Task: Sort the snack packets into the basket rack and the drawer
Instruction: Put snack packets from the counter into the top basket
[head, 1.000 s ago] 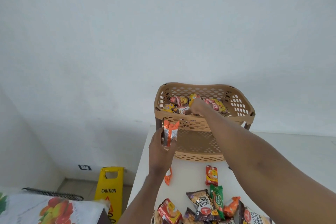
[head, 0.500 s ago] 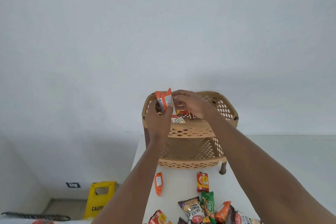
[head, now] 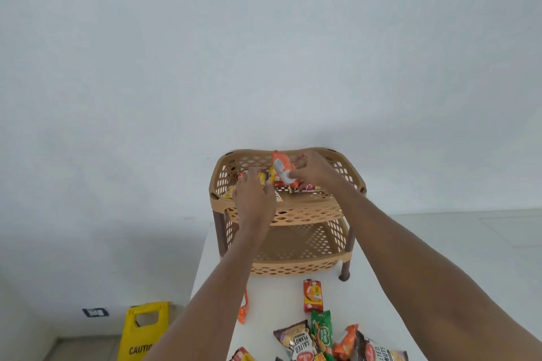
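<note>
Here, in the head view, both arms reach forward over a white table [head: 272, 287] to the tan two-tier basket rack [head: 296, 215], which stands at the table's far end by the wall. The right hand [head: 312, 171] is above the top basket and pinches an orange snack packet [head: 281, 163] between thumb and fingers. The packet stands roughly upright, its upper end level with the basket's back rim. The left hand [head: 253, 198] holds nothing: its fingers are straight and slightly spread, palm down, over the front left part of the top basket. Whether its fingertips touch the packets beneath cannot be told. Several red and yellow packets [head: 305, 188] lie in the top basket under both hands. Loose packets lie on the table nearer the camera: a red-orange one [head: 313, 296] just in front of the rack, a small orange one [head: 243, 309] beside the left forearm, a green one [head: 321, 331] and a brown salted-peanuts packet [head: 296, 341]. A yellow caution sign [head: 143, 331] stands on the floor to the left.
</note>
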`<state>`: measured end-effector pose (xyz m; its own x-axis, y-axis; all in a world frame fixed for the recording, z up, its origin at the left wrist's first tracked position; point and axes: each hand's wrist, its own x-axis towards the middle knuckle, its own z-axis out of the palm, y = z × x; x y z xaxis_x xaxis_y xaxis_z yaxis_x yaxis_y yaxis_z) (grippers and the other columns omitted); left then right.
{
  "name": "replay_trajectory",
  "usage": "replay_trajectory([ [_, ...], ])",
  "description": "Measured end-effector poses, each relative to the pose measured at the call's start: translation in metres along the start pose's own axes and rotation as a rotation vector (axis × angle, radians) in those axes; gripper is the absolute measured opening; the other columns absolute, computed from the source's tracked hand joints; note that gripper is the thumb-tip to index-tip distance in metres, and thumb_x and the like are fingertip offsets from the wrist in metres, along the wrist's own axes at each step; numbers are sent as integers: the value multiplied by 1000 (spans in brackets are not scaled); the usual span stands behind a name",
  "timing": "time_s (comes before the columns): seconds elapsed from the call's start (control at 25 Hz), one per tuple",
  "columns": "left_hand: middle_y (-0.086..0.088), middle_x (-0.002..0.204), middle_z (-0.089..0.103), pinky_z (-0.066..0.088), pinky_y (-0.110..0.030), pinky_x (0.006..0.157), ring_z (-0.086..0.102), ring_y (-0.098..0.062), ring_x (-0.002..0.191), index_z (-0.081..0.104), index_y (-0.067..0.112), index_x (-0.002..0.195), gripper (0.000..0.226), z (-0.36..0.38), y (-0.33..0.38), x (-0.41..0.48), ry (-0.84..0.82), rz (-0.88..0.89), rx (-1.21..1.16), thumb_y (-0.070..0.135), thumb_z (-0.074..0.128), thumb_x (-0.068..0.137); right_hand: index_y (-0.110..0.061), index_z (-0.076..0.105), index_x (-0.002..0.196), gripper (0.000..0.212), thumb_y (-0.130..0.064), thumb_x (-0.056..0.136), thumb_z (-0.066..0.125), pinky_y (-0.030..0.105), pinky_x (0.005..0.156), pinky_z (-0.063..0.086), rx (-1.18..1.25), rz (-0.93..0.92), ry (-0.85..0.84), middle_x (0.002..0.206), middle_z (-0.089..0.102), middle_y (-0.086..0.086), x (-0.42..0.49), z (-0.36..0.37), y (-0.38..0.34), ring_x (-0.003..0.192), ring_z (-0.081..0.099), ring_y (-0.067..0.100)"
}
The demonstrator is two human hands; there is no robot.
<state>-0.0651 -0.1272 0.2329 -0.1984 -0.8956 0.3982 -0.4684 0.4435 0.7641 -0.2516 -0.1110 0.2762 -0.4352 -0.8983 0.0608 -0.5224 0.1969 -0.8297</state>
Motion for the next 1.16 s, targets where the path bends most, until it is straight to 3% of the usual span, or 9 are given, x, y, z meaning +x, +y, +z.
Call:
replay_trajectory([
  [0.12,-1,143,57,27,-45,125,44,-23,142,56,16,139,36,12,-28,-28,0,212,268,28,48,106,-12,59,120,48,-23,83,87,42,85,61,-418,54,-3,119,66,9,10,19,9,99,69,26],
  [0.28,-4,155,49,14,-44,132,32,-22,153,56,17,143,40,20,-58,-37,2,328,329,33,37,111,-13,55,136,64,-28,84,88,42,96,57,-728,34,-145,127,69,9,18,41,14,116,67,30],
  [0.4,-5,160,44,7,-39,132,25,-22,157,50,17,149,42,20,-71,-36,-1,413,334,29,39,111,-17,58,134,46,-23,92,78,43,99,57,-900,-34,-176,128,69,7,22,48,14,118,65,28],
  [0.52,-6,166,37,1,-38,133,17,-22,161,41,14,158,50,20,-76,-37,-13,448,366,27,39,110,-18,62,132,32,-10,102,55,49,101,56,-1012,-40,-181,127,67,9,22,53,14,119,64,31],
  [0.68,-7,172,25,0,-40,133,8,-23,163,29,12,164,59,16,-80,-42,-21,495,430,25,44,108,-4,69,116,19,-9,98,66,42,95,59,-950,-50,-198,115,72,13,14,45,11,111,69,32],
  [0.76,-6,174,18,2,-42,133,2,-23,163,23,12,166,62,12,-82,-46,-36,505,436,26,44,109,-1,71,115,22,-16,99,68,41,91,59,-894,-75,-174,113,74,14,4,36,7,107,70,32],
  [0.88,-2,176,8,4,-44,133,-5,-21,163,15,15,168,67,9,-88,-59,-51,470,428,27,45,108,-7,72,108,18,-16,99,59,42,84,61,-717,-137,98,106,74,10,-20,29,12,95,71,29],
  [1.0,-2,176,6,13,-51,131,-4,-21,163,14,16,168,74,9,-97,-79,-79,428,397,18,50,104,-16,66,101,11,-19,98,56,38,95,50,-618,-353,414,107,64,0,-57,36,32,101,60,21],
  [1.16,-1,176,10,16,-49,132,1,-19,163,16,18,168,72,14,-122,-122,-223,375,406,15,50,104,-20,62,100,11,-25,98,53,34,94,49,-516,-473,456,107,62,-2,-107,59,72,105,59,18],
])
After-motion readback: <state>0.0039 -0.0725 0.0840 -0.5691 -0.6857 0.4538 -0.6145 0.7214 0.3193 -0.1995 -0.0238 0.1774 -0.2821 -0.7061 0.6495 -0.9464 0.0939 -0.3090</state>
